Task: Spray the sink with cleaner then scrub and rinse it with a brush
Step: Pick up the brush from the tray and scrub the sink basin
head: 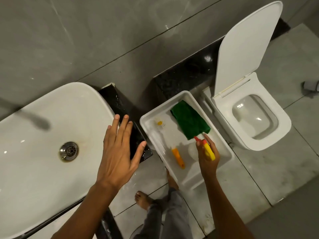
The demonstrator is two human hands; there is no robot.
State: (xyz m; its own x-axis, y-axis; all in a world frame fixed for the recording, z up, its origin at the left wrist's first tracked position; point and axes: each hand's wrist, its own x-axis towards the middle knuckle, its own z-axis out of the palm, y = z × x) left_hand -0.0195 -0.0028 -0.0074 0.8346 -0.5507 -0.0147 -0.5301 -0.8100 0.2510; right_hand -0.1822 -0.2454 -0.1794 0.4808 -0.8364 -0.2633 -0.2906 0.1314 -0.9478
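White ceramic fills the left of the scene: the sink sits on a black tabletop, its basin looking dry, with brownish staining around the metal drain, which suggests spraying has not yet begun. Far right stands a toilet with its lid raised, well apart from the job.

Between sink and toilet lies a white tray, apparently serving as the caddy for the cleaning kit, set within easy reach of the basin. In it a green cloth lies at the far end, and the brush, white bristles far and orange handle near, lies flat, untouched.

The left hand hovers over the sink's right rim, its grip spread wide and holding nothing, probably for balance.

The right hand reaches into the tray, its grip closed around the yellow and red trigger head of the spray cleaner; the bottle itself is hidden beneath the hand. Taking the sprayer first fits the task's order.
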